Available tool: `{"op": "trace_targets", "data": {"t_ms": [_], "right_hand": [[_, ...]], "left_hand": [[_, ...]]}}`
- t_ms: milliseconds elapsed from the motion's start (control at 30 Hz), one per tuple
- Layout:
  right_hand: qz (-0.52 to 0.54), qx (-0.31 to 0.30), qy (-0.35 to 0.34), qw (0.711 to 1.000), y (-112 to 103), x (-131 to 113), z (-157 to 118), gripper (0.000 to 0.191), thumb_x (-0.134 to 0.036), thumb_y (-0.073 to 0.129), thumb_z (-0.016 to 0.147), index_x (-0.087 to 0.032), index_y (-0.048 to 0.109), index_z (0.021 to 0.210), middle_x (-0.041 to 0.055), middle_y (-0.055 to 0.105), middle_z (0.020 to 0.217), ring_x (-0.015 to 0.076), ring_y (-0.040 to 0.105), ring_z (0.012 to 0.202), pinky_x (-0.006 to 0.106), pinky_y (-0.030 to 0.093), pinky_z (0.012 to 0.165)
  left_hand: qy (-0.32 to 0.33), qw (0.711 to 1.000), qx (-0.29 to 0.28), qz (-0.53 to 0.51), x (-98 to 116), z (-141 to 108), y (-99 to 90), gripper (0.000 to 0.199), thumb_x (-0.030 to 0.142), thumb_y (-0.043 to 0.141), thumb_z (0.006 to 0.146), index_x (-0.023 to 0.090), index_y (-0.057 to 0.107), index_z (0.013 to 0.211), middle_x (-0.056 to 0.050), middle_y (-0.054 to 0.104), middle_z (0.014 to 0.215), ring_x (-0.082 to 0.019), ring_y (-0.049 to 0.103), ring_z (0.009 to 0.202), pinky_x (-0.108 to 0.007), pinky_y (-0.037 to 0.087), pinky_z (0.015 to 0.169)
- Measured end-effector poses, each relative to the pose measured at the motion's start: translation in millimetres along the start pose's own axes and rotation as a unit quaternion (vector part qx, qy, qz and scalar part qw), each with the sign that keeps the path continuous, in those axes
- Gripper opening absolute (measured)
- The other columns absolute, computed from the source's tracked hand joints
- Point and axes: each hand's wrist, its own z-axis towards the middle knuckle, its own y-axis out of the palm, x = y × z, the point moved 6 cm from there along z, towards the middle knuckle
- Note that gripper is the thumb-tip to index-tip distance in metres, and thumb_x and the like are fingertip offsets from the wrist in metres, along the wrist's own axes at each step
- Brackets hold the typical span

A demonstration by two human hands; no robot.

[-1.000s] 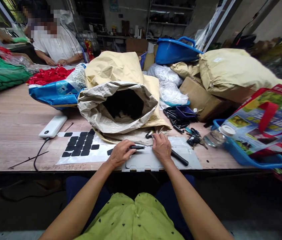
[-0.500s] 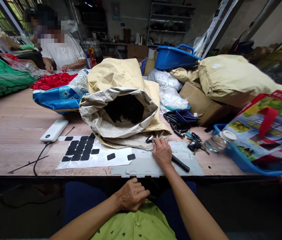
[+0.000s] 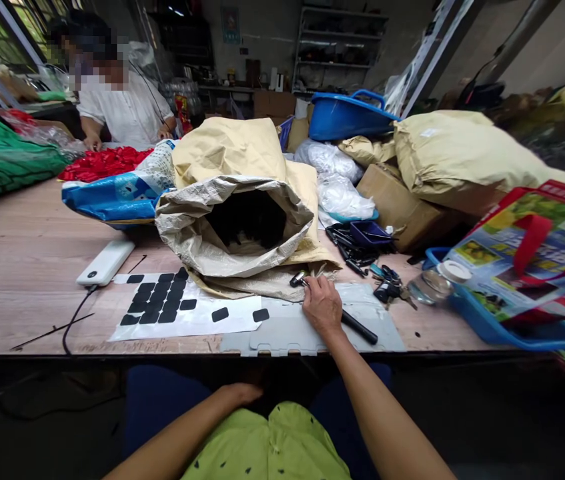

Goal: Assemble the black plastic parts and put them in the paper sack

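Observation:
My right hand [image 3: 322, 303] rests at the table's front edge on a grey mat [image 3: 282, 333], its fingers closed around the shaft of a hammer [image 3: 359, 327]. The hammer's metal head shows left of the fingers, its black handle to their right. Below the table edge, over my lap, is my left hand [image 3: 248, 392]; it is dark there and its fingers are hidden. Behind the hammer lies a large tan sack [image 3: 232, 267], its mouth open towards me with something black inside. Left of the mat, black rounded pieces [image 3: 162, 297] lie in rows on a white sheet [image 3: 235, 323].
A white power bank [image 3: 106, 263] with a cable lies at left. To the right are black parts [image 3: 349, 247], keys [image 3: 389, 283], a clear jar [image 3: 432, 283] and a blue basket [image 3: 517, 333]. A person [image 3: 122, 107] in white sits across the table behind red ribbons [image 3: 107, 162].
My left hand has moved down and left, deeper under the table edge, and its fingers no longer show. My right hand stays on the hammer. The other person's hand has shifted right.

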Motion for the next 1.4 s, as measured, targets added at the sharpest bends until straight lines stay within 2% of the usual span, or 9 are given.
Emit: {"op": "trace_targets", "data": {"t_ms": [133,267,333,433,533,767,967,1133,1400], "right_hand": [[-0.003,-0.002,0.000,1.000,0,0,0,0.025,-0.022,0.055,0.094,-0.022,0.066,0.117,0.0073,0.059,0.101,0.0230,0.048,0.096,0.032,0.037,0.080],[-0.007,-0.005,0.001,1.000,-1,-1,0,0.024,-0.022,0.054,0.094,-0.021,0.065,0.116,0.0076,0.059,0.101,0.0232,0.048,0.095,0.032,0.036,0.079],[-0.007,-0.005,0.000,1.000,-1,-2,0,0.024,-0.021,0.053,0.094,-0.021,0.065,0.115,0.0079,0.059,0.101,0.0233,0.048,0.095,0.032,0.036,0.079],[-0.001,-0.004,-0.002,1.000,-2,-1,1,0.024,-0.021,0.053,0.094,-0.021,0.065,0.115,0.0084,0.059,0.100,0.0235,0.048,0.095,0.032,0.036,0.079],[0.006,-0.006,0.001,1.000,-3,0,1,0.024,-0.021,0.054,0.093,-0.021,0.065,0.115,0.0085,0.059,0.100,0.0236,0.048,0.095,0.032,0.037,0.080],[0.012,-0.014,0.007,1.000,-2,0,1,0.024,-0.021,0.055,0.093,-0.022,0.066,0.115,0.0078,0.059,0.103,0.0236,0.049,0.097,0.032,0.038,0.082],[0.007,-0.010,0.009,1.000,-1,1,0,0.023,-0.022,0.055,0.094,-0.022,0.065,0.114,0.0079,0.058,0.102,0.0235,0.048,0.096,0.032,0.037,0.080],[-0.001,-0.014,0.005,1.000,-2,-1,1,0.023,-0.022,0.054,0.094,-0.022,0.065,0.114,0.0083,0.059,0.102,0.0236,0.048,0.096,0.032,0.036,0.080],[-0.003,-0.010,0.002,1.000,0,-1,0,0.024,-0.022,0.055,0.094,-0.022,0.066,0.115,0.0080,0.059,0.102,0.0234,0.048,0.096,0.032,0.037,0.080]], "left_hand": [[0.128,0.973,-0.188,0.043,65,-47,-29.8,0.049,0.041,0.067,0.086,0.023,0.069,0.131,-0.011,0.073,0.128,-0.035,0.067,0.119,-0.048,0.053,0.102],[0.296,0.905,-0.262,-0.156,137,-85,-133.3,0.039,0.046,0.062,0.094,0.021,0.072,0.123,-0.007,0.079,0.104,-0.022,0.074,0.089,-0.032,0.059,0.078],[0.309,0.916,-0.115,-0.228,151,-67,-209.0,0.037,0.046,0.062,0.095,0.017,0.074,0.115,-0.009,0.078,0.096,-0.020,0.073,0.081,-0.030,0.056,0.072],[0.227,0.910,0.268,-0.219,139,-21,-312.9,0.034,0.042,0.060,0.094,0.013,0.076,0.101,-0.009,0.077,0.091,-0.018,0.069,0.080,-0.028,0.053,0.074],[0.087,0.907,0.402,-0.087,128,28,-349.0,0.028,0.035,0.063,0.091,0.014,0.078,0.102,-0.011,0.078,0.101,-0.021,0.069,0.092,-0.029,0.052,0.082],[-0.045,0.920,0.389,-0.003,115,67,-339.6,0.032,0.032,0.070,0.084,0.016,0.077,0.110,-0.018,0.076,0.109,-0.030,0.070,0.101,-0.034,0.051,0.084],[0.056,0.861,0.505,-0.015,106,3,-338.0,0.025,0.035,0.060,0.094,0.019,0.071,0.110,-0.010,0.074,0.105,-0.022,0.066,0.095,-0.031,0.048,0.084],[0.259,0.871,0.417,-0.022,108,-50,-267.6,0.019,0.034,0.061,0.095,0.020,0.068,0.106,-0.004,0.070,0.098,-0.018,0.061,0.085,-0.029,0.047,0.078],[0.254,0.891,0.375,-0.020,75,-37,-212.2,0.014,0.030,0.071,0.088,0.021,0.070,0.098,-0.004,0.067,0.095,-0.021,0.060,0.091,-0.031,0.047,0.081]]}}
